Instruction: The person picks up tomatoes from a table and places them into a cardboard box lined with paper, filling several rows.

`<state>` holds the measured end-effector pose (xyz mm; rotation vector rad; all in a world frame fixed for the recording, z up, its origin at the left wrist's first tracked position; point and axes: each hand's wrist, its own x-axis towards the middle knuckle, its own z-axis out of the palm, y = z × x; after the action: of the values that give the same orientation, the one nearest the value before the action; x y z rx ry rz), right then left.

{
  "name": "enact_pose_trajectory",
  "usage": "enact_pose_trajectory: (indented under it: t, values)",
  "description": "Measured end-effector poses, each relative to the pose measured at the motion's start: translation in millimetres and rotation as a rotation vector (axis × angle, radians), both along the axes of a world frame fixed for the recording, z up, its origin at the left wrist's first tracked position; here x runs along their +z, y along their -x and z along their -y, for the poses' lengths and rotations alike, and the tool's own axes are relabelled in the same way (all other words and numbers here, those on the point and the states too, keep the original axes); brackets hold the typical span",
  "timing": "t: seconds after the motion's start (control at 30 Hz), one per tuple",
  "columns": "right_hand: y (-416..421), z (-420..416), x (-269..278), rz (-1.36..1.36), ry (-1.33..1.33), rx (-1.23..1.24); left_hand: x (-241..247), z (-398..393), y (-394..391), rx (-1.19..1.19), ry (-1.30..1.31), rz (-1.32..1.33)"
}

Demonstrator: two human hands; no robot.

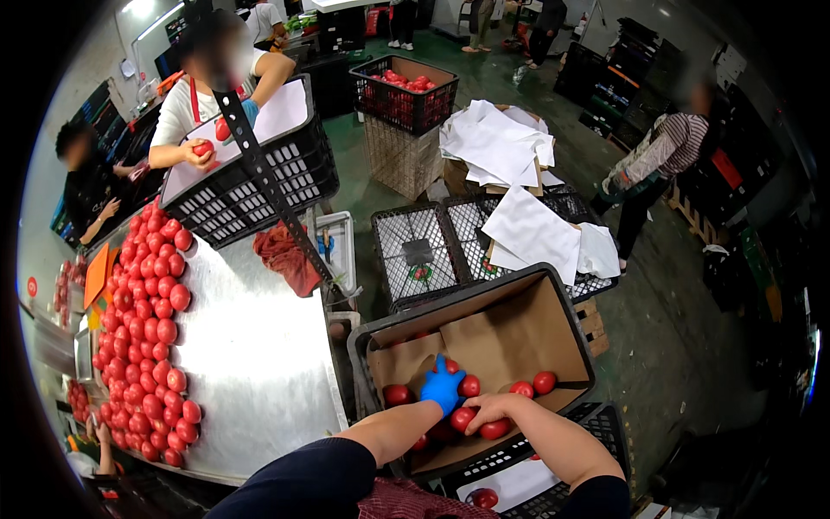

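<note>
My left hand [443,387], in a blue glove, reaches into a black plastic crate [472,285] lined with brown cardboard [499,337]. Its fingers are spread at a red tomato [449,366], with another tomato [469,386] just to the right; whether it grips one is hidden. My bare right hand [498,408] has its fingers and thumb around a tomato [462,420] low in the crate. Beneath that hand lies one more tomato [495,428]. Two tomatoes rest against each other farther right [543,383], and one sits by the left wall [397,394].
Many tomatoes [152,331] cover the left part of a metal table [259,376]. Across it, a person [207,97] holds tomatoes over another crate [259,175]. A red cloth [285,256] lies at the table's corner. Paper sheets [499,143] and upturned crates [418,250] stand beyond.
</note>
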<state>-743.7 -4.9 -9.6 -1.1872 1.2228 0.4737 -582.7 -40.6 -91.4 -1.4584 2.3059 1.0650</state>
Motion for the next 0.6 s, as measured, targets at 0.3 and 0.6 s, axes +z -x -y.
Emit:
enact_pose_trajectory:
  t: [0.3,0.6]
  values:
    - [24,-8,-10,0.188,-0.17,-0.342,-6,-5,2,0.055,-0.017,-0.025]
    - [74,-18,-25,0.516,-0.152,-0.955,-7,3,1,0.065,-0.031,-0.048]
